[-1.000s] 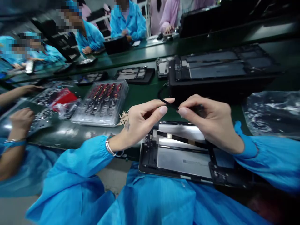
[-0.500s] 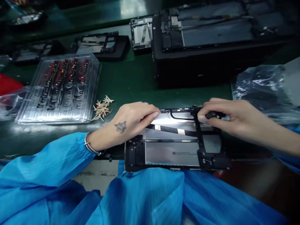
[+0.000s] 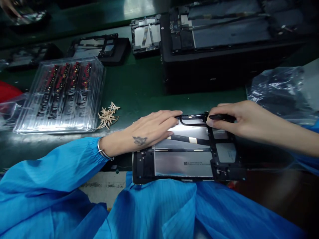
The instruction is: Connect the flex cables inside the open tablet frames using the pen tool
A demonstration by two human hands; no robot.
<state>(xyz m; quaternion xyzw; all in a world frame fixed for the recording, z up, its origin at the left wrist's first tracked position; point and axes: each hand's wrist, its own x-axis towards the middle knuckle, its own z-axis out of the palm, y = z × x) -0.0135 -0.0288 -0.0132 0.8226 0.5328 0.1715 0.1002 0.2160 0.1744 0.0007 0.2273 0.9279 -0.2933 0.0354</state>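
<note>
An opened tablet-like device (image 3: 184, 162) with silver panels and a black frame lies at the table's front edge, against the blue clothing. My left hand (image 3: 154, 127) rests over its upper left part, fingers spread and pointing right, the fingertips near the top edge. At the upper right corner, my right hand (image 3: 224, 118) pinches a slim black tool (image 3: 223, 117); its fingertips touch the black frame. A black cable (image 3: 191, 124) curves along the top of the device between the hands. What lies under my left palm is hidden.
Stacked clear trays (image 3: 59, 96) with small parts stand at the left, beside a pile of pale strips (image 3: 108, 115). Behind are a large black block (image 3: 209, 73) bearing devices, and a smaller device (image 3: 146, 35). Plastic wrap (image 3: 279, 93) lies right. A person's hand (image 3: 11, 8) shows top left.
My left hand has slid right along the device's top and its fingers have spread from a pinch. My right hand has shifted slightly left with the black tool.
</note>
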